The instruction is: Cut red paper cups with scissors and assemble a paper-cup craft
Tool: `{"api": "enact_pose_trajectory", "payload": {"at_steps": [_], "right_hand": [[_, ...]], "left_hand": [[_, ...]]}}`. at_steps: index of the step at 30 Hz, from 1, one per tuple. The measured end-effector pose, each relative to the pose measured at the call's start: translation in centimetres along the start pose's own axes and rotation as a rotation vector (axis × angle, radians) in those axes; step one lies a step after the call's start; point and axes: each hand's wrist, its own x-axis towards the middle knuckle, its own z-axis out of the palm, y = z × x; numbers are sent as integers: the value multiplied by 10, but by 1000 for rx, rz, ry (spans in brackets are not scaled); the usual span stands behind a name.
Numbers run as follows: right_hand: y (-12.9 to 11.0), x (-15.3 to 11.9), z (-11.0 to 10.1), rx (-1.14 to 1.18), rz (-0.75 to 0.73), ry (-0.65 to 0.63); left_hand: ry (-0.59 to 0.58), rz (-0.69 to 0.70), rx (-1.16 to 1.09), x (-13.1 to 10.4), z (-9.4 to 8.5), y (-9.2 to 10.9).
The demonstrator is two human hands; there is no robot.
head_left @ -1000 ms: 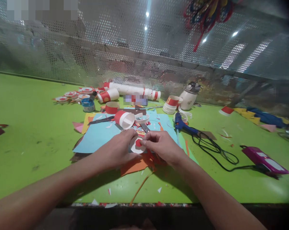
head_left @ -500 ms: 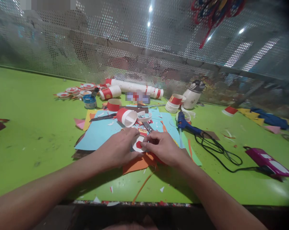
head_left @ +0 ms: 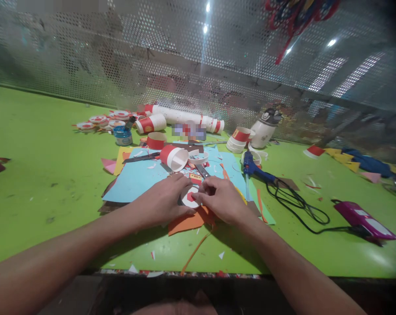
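A round white disc [head_left: 186, 203], likely a paper cup base, lies between my hands with a red paper hexagon [head_left: 190, 197] on its middle. My left hand [head_left: 165, 197] is curled round the disc's left side, thumb below and fingers above. On the other side, my right hand [head_left: 222, 197] has its fingers bent at the disc's edge, and its thumb tip presses on the hexagon. Just beyond stand a red cut strip with yellow marks [head_left: 195, 177] and scissors-like metal blades [head_left: 203, 170]. Under my hands are orange paper [head_left: 185, 224] and light-blue sheets [head_left: 129, 186].
A cut red-and-white paper cup [head_left: 175, 158] lies ahead, near a blue paint jar [head_left: 122, 136]. To the right are a blue glue gun [head_left: 255, 168], its black cable and a purple power block [head_left: 365, 218]. A white bottle [head_left: 263, 131] stands by the perforated metal screen [head_left: 185, 52].
Both hands keep hold of the disc, with the right thumb still on the red hexagon. The whole view has shifted slightly; the objects stay in place.
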Motion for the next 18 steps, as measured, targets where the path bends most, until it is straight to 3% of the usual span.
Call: {"api": "enact_pose_trajectory", "payload": {"at_steps": [5,8,18], "right_hand": [[1,3,-13,71,-20,99],[3,4,-16,127,-17,95],[1,-2,-7,386,66,-185]], "left_hand": [[19,-23,-31,0,-1,-1],[26,-17,-25,-1,-2,-1],[105,123,-57,-2,-8,4]]}}
